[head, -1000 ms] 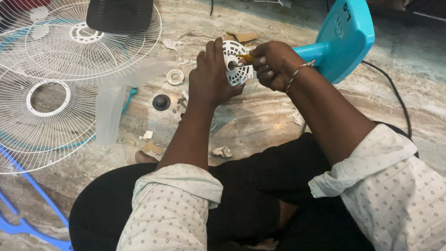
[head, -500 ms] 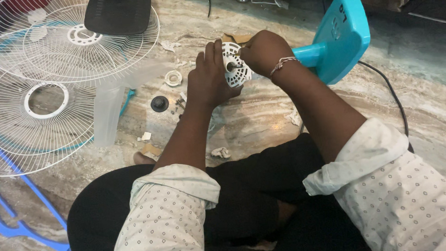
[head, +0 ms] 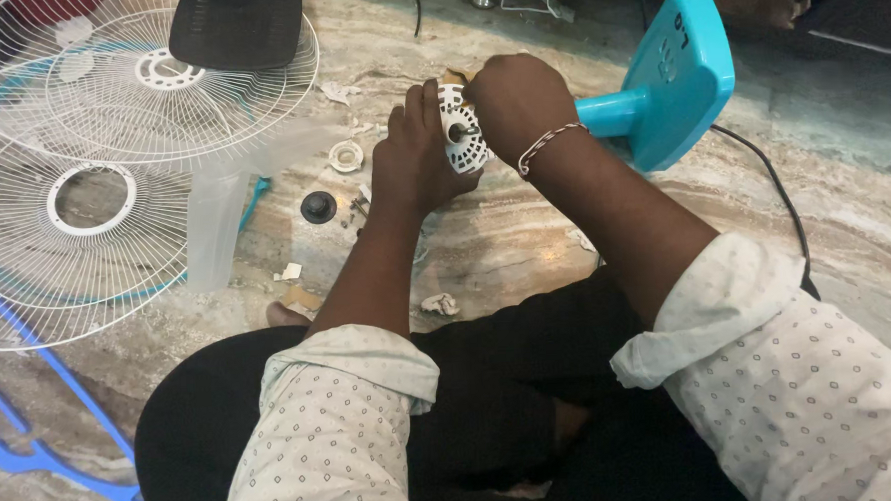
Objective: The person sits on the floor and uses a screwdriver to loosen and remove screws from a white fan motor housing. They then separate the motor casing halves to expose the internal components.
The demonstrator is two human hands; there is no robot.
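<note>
A white slotted fan motor housing sits between both hands above the marble floor. My left hand grips its left side, fingers up along the rim. On the right, my right hand is closed in a fist against the housing; a sliver of a yellowish tool handle shows at its top edge. A beaded bracelet circles that wrist. The blue fan stand lies just right of my right hand.
Two white wire fan guards lie at the left with a black pad on top. A clear fan blade, a black knob, a white ring and paper scraps lie nearby. A black cable runs right.
My right hand has rolled over the top of the housing, hiding most of the yellowish handle. The left hand keeps its grip.
</note>
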